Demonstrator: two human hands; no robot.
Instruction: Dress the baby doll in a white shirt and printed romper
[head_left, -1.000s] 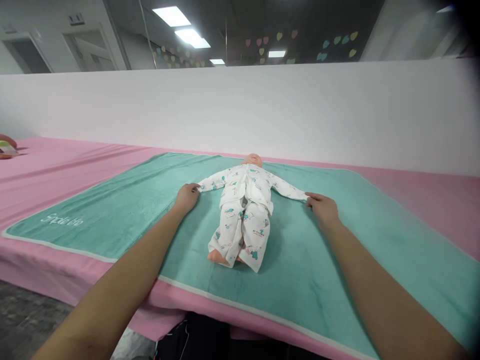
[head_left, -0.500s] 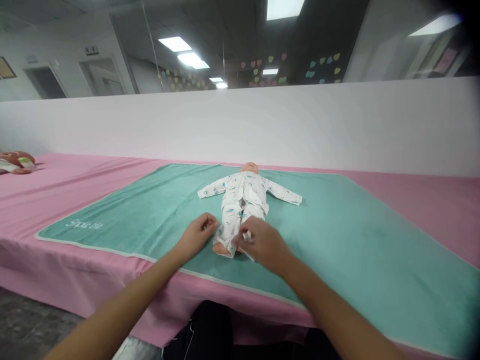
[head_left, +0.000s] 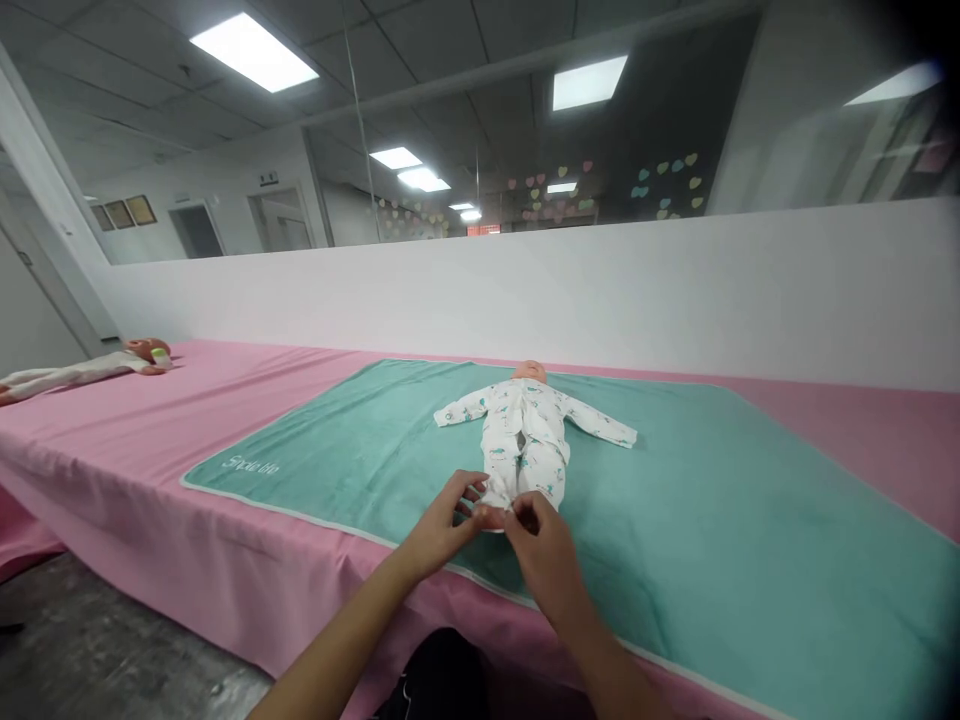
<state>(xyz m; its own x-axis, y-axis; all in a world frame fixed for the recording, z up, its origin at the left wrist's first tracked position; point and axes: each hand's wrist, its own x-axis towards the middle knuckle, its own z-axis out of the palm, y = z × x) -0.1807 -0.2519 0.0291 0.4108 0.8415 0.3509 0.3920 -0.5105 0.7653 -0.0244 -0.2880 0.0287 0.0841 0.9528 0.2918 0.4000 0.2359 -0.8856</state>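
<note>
A baby doll point(head_left: 530, 371) lies on its back with its feet towards me, dressed in a white printed top point(head_left: 523, 405) and matching trousers point(head_left: 544, 468). Its arms spread out to both sides inside long sleeves. My left hand point(head_left: 450, 520) curves round the lower end of the left-side trouser leg, fingertips on the cloth and thumb by the bare foot point(head_left: 491, 518). With thumb and fingers pinched together, my right hand point(head_left: 541, 545) grips the cuff of that same leg from the other side. The doll's other foot is hidden behind my right hand.
Under the doll is a green blanket point(head_left: 705, 520) with a pale edge, spread over a pink-covered table point(head_left: 300, 375). Another doll point(head_left: 82, 372) lies at the far left. A white low wall point(head_left: 675, 290) with glass above runs along the back.
My view has turned left and tilted up. Both hands have come together at the left-side trouser cuff; the right hand has shifted from the other leg towards it.
</note>
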